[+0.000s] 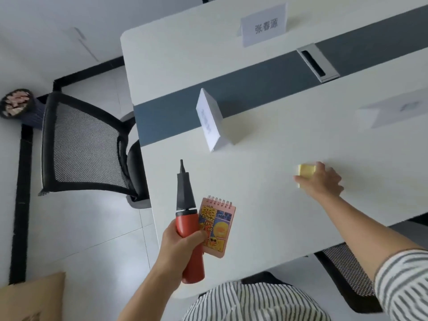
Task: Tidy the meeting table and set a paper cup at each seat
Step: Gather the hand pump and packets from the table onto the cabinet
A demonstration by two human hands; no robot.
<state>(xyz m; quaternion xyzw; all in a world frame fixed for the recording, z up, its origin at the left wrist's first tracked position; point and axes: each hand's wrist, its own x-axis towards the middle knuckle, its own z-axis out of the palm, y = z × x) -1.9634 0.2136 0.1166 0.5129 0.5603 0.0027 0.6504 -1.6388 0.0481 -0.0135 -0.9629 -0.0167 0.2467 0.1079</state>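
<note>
My left hand (pixel 179 243) grips a red balloon pump (pixel 188 218) with a black nozzle, together with a pink spiral notepad (pixel 217 227) that has cartoon pictures on its cover; both are held above the table's near left corner. Farther right, my right hand (pixel 322 181) rests on the white table (pixel 266 158), its fingers closed around a yellow pad of sticky notes (pixel 306 171). No paper cup is in view.
Three folded white name cards stand on the table: one near the middle (pixel 212 121), one at the back (pixel 264 25), one blurred at the right (pixel 391 110). A cable hatch (pixel 317 62) sits in the grey centre strip. A black mesh chair (pixel 85 147), a waste bin (pixel 17 105) and a cardboard box (pixel 32 300) are on the left.
</note>
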